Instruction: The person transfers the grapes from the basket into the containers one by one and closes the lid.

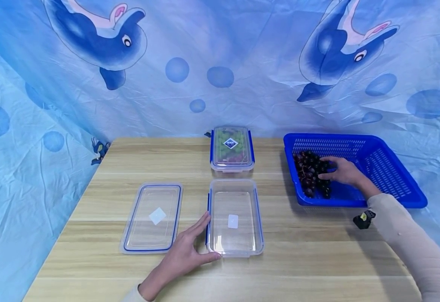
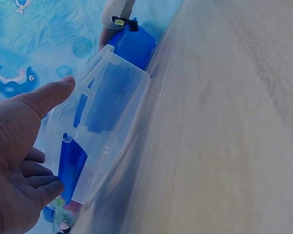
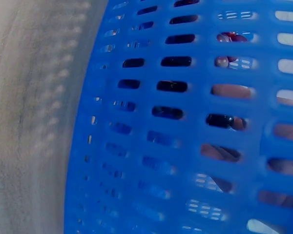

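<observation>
A clear, rectangular food container [image 1: 239,205] with blue side clips stands uncovered in the middle of the table. My left hand [image 1: 186,249] is at its near left corner, fingers along the left clip and thumb at the front rim. In the left wrist view the fingers of the left hand [image 2: 19,151] look spread beside the container [image 2: 112,97]. My right hand [image 1: 342,171] reaches into a blue slotted basket [image 1: 389,167], its thumb and forefinger apart at the dark grapes [image 1: 310,172]. Through the slots in the right wrist view, parts of that hand and some grapes show.
Left of the container lies its clear lid [image 1: 154,218] with a blue seal. Behind it stands a closed container [image 1: 232,151] with green and reddish fruit inside. A wooden table [image 1: 280,268] bears everything, and a blue dolphin-print sheet [image 1: 257,100] hangs behind.
</observation>
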Demonstrator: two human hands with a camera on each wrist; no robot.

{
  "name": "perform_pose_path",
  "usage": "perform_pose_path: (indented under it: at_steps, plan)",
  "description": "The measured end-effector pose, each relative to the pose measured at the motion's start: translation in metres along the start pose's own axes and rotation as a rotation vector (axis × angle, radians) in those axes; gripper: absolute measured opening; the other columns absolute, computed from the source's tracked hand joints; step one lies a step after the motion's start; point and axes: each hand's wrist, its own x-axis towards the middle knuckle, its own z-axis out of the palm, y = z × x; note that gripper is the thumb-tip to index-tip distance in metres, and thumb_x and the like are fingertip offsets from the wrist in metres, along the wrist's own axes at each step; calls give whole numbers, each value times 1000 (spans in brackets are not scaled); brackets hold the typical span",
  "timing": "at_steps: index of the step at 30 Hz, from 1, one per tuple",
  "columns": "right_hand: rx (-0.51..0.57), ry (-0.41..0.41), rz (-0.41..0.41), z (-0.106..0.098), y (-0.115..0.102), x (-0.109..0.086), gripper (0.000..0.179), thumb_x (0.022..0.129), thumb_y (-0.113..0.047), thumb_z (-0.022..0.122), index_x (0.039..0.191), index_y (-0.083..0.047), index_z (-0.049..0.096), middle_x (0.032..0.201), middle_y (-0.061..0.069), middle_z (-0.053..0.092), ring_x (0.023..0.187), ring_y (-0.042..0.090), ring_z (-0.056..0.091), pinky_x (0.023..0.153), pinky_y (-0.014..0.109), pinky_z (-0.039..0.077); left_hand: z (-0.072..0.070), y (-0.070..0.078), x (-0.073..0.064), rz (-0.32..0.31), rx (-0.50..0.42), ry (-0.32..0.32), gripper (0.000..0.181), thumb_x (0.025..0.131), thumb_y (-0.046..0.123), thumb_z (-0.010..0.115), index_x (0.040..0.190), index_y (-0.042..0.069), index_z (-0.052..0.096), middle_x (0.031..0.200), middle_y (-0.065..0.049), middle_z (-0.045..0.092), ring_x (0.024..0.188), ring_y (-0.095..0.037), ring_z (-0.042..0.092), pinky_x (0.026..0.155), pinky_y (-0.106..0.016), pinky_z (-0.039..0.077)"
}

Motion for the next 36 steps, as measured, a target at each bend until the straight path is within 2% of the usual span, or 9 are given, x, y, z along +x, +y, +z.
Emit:
perform_pose_path:
  at_steps: [4, 7, 10, 14, 17, 25, 31, 33, 36]
  plan:
    - [-24, 34, -17, -1, 1, 0, 73, 91, -32, 79, 148, 0, 48, 147, 41, 41, 128, 59, 47, 88, 63, 56, 0, 0, 0, -4, -2, -2, 108, 71, 53, 89, 155, 5, 40, 162, -10, 33, 144, -33, 41, 117, -49, 36]
    - [-43, 59, -33, -3, 3, -1, 67, 91, -27, 79, 146, 0, 52, 143, 42, 46, 119, 55, 56, 77, 51, 59, 0, 0, 0, -5, -5, -4, 108, 71, 54, 89, 155, 5, 40, 162, -10, 34, 144, -33, 41, 117, -49, 36]
    - [-50, 86, -39, -4, 6, -1, 60, 91, -20, 78, 143, -1, 56, 136, 41, 53, 85, 40, 67, 58, 35, 52, 1, 0, 0, 0, -3, -2, 108, 71, 54, 89, 155, 5, 40, 162, -11, 34, 144, -33, 42, 117, -49, 37]
    - [-28, 114, -24, -7, 11, -2, 55, 90, -15, 74, 141, 0, 58, 112, 31, 68, 59, 17, 57, 46, 27, 37, 1, -1, 0, 4, 0, 3, 108, 71, 50, 91, 155, 5, 40, 162, -12, 34, 144, -33, 42, 117, -49, 37]
    - [-2, 124, -8, -9, 11, -5, 55, 91, -17, 73, 141, 1, 57, 103, 26, 72, 64, 16, 64, 45, 28, 39, 1, -1, 0, 5, 3, 3, 108, 70, 50, 91, 155, 5, 40, 162, -12, 34, 144, -34, 42, 117, -49, 37]
    - [84, 171, 29, -19, 7, -15, 58, 97, -22, 72, 145, 4, 52, 111, 32, 71, 80, 28, 75, 60, 30, 55, 1, -1, 1, 7, 8, 4, 109, 70, 53, 90, 155, 5, 41, 162, -10, 35, 144, -33, 42, 117, -49, 37]
    - [179, 220, 36, -31, -3, -26, 57, 99, -19, 70, 147, 5, 50, 110, 30, 72, 74, 11, 72, 63, 33, 61, 1, 0, 1, -2, 0, 3, 108, 70, 49, 91, 155, 4, 41, 162, -10, 34, 144, -33, 42, 117, -49, 37]
    - [242, 238, 26, -35, -8, -30, 57, 99, -16, 69, 148, 5, 48, 107, 23, 75, 74, 4, 69, 66, 31, 63, 1, 0, 1, -5, -3, 1, 107, 71, 48, 91, 155, 4, 41, 162, -10, 34, 144, -33, 42, 117, -49, 36]
    - [349, 268, 16, -39, -17, -36, 58, 99, -14, 68, 149, 5, 46, 94, -4, 76, 76, -4, 67, 69, 24, 63, 1, 0, 1, -11, -11, -1, 107, 71, 48, 91, 155, 5, 40, 163, -10, 33, 145, -33, 41, 118, -48, 36]
